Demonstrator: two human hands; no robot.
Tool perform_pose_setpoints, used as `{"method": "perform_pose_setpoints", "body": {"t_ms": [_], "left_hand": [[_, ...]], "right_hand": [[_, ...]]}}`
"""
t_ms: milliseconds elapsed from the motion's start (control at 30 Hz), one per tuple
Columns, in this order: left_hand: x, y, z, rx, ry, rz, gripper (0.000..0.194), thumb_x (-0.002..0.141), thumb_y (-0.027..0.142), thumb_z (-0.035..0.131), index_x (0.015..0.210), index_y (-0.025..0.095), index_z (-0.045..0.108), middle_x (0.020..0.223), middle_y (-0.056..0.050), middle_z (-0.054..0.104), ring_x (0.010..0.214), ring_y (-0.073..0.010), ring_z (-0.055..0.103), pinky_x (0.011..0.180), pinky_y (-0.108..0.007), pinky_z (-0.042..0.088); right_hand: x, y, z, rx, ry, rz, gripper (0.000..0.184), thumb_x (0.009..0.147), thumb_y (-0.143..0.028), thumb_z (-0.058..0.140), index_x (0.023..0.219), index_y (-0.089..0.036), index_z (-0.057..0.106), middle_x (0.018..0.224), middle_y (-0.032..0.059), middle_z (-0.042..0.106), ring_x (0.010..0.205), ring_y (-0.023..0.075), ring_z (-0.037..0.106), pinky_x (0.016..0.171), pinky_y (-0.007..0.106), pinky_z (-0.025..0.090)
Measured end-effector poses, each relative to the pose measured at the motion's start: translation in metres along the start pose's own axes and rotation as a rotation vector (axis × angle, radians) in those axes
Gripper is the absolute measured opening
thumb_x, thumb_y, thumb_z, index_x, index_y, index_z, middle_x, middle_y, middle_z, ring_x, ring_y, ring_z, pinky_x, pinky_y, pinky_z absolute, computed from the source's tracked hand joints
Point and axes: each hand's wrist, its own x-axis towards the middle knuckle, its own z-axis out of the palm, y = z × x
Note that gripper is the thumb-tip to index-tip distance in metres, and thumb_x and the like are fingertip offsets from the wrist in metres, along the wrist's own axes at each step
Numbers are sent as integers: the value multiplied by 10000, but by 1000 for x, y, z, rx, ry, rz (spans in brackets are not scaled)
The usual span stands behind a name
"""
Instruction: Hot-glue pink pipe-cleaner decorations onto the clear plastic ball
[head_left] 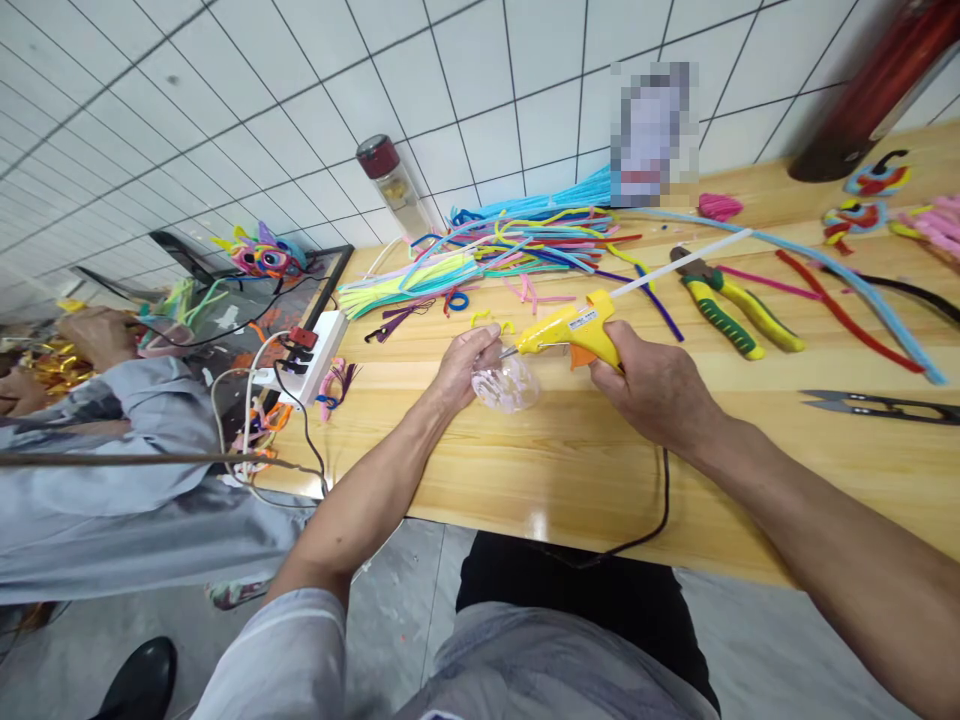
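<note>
My right hand [652,385] is wrapped round the handle of a yellow hot glue gun [566,328]. A long white glue stick [679,262] sticks out of the gun's back end, and its nozzle points left. In my left hand [466,362] is a crumpled-looking clear plastic piece [508,388], pinched between the fingers just above the table. The nozzle tip is right at the plastic, close to my left fingertips; whether it touches cannot be made out. Small yellow curled bits [481,318] show just beyond my left fingers.
Pipe cleaners [525,245] in many colours lie heaped along the wall. Pliers [735,300] and thread snips [877,406] are at right. A power strip [311,360] with cables stands at left, beside a co-worker's sleeve [150,420]. A lidded bottle [396,190] stands behind.
</note>
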Motion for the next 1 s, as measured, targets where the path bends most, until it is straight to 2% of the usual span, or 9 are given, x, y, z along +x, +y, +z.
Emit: {"method": "perform_pose_setpoints", "body": {"t_ms": [267,600,833,1000], "left_hand": [[0,-1,-1,13,-28,45,655,757,524,879,553,210,342,467,86,298,404,-45,264,430,-232,207],[1,-1,-1,-12,-8,19,677,820,507,850,528,210,317,460,73,281,403,-56,267,437,-243,210],[2,-1,-2,4,-36,45,690,787,539,867,523,209,321,462,68,292,413,-54,264,440,-244,205],[0,-1,-2,-19,-12,24,679,766,535,893,538,208,343,473,79,275,401,-53,260,429,-245,197]], "right_hand": [[0,-2,1,-6,11,6,304,924,-298,470,1164,-176,610,676,48,667,594,235,581,586,311,266],[-1,0,2,18,21,-11,290,927,-309,461,1149,-186,601,662,40,652,587,235,577,578,310,278],[0,1,2,9,1,8,295,922,-311,472,1149,-179,607,660,36,650,578,229,579,585,308,282],[0,-2,-2,10,8,9,297,921,-306,471,1153,-183,610,657,36,652,576,231,577,580,308,283]]}}
